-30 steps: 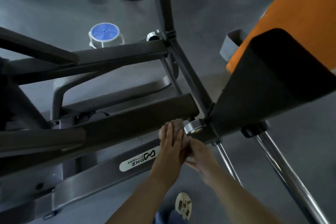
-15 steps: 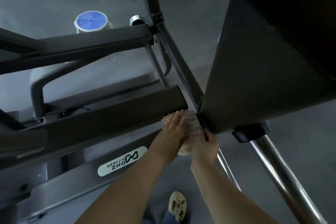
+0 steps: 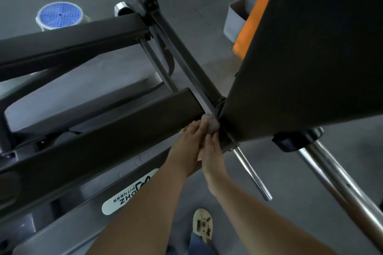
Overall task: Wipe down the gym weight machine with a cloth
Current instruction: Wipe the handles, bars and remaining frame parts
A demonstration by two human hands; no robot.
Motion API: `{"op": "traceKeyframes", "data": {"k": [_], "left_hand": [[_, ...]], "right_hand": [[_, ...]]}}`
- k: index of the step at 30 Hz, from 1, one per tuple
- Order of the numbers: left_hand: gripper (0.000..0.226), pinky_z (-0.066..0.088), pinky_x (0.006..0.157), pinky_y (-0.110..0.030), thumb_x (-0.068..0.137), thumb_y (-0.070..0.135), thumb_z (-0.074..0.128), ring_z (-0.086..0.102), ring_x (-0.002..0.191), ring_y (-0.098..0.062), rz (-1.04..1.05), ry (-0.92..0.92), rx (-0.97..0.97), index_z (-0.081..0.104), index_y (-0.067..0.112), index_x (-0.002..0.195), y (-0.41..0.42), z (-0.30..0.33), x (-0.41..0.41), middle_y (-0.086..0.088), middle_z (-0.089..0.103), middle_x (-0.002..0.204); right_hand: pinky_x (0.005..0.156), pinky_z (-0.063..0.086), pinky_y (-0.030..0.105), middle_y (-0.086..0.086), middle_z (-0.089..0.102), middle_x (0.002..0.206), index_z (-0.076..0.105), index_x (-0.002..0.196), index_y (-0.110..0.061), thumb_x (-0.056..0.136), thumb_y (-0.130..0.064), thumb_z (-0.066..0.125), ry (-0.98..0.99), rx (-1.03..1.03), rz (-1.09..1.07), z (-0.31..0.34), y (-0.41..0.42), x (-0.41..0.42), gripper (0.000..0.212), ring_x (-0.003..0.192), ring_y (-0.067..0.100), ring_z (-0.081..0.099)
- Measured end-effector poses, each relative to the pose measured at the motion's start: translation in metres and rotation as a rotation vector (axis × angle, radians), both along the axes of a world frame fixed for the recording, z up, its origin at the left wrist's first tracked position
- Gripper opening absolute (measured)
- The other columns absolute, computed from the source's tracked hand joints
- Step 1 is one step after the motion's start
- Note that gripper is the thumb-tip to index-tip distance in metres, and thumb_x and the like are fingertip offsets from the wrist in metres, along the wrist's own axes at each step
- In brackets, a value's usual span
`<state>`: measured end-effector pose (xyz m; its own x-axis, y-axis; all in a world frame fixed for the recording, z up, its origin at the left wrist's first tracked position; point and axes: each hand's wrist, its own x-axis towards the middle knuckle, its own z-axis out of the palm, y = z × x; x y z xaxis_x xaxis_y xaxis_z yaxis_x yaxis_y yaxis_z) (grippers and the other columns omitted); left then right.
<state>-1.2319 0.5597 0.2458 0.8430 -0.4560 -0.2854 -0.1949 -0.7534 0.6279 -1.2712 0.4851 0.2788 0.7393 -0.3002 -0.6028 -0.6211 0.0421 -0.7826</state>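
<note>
A dark grey weight machine fills the view, with a thick frame beam (image 3: 107, 130) running left to right and a big black pad (image 3: 306, 64) with an orange side above it. A pale pinkish cloth (image 3: 211, 124) is bunched against the joint where the beam meets the pad's mount. My left hand (image 3: 189, 141) lies flat over the cloth, fingers pointing at the joint. My right hand (image 3: 211, 151) presses beside it, holding the cloth's lower part. Most of the cloth is hidden under both hands.
Two chrome rods (image 3: 251, 174) (image 3: 335, 174) slant down to the right. A white DHZ Fitness label (image 3: 128, 194) sits on the lower rail. On the grey floor stand a container with a blue perforated lid (image 3: 59, 15) and a grey bin (image 3: 236, 20). My shoe (image 3: 202, 227) is below.
Both hands slid the cloth up and right along the beam's end into the joint under the pad. The chrome cap seen a second ago is now covered. The camera has shifted.
</note>
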Motion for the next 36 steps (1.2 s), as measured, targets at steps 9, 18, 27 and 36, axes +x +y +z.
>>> {"op": "traceKeyframes", "data": {"k": [9,18,27,36], "left_hand": [[0.067,0.026,0.114,-0.023,0.101,0.026,0.042,0.013,0.142,-0.004,0.165,0.102,-0.299,-0.012,0.036,0.14,-0.001,-0.001,-0.034,0.002,0.002,0.159],[0.029,0.048,0.079,-0.01,0.095,0.029,0.053,0.061,0.106,-0.007,0.421,0.533,-0.456,0.049,0.027,0.123,0.018,-0.009,-0.064,0.013,0.063,0.107],[0.026,0.054,0.085,-0.034,0.093,0.025,0.056,0.064,0.097,-0.021,0.949,0.861,-0.775,0.058,0.014,0.116,0.029,0.024,-0.061,-0.008,0.065,0.107],[0.03,0.054,0.088,-0.046,0.082,0.02,0.067,0.066,0.097,-0.025,0.91,0.75,-0.836,0.056,0.019,0.109,0.04,0.055,-0.053,-0.008,0.066,0.11]], "right_hand": [[0.106,0.04,0.039,0.005,0.042,0.144,0.033,0.146,-0.023,0.102,-0.025,0.036,0.014,-0.361,0.192,-0.005,-0.004,0.023,0.043,0.127,0.022,0.048],[0.094,0.039,0.022,-0.001,0.053,0.131,0.046,0.137,-0.022,0.092,-0.007,0.055,-0.011,-0.435,0.086,0.002,-0.008,-0.001,0.048,0.12,0.011,0.049],[0.056,0.037,0.008,-0.007,0.058,0.083,0.055,0.093,-0.013,0.089,-0.013,0.062,0.004,-0.404,-0.028,0.009,-0.014,-0.017,0.008,0.075,0.004,0.056],[0.069,0.054,0.016,-0.001,0.068,0.091,0.061,0.105,-0.017,0.083,-0.025,0.069,-0.061,-0.035,0.178,0.023,0.001,-0.038,0.025,0.082,0.007,0.068]]}}
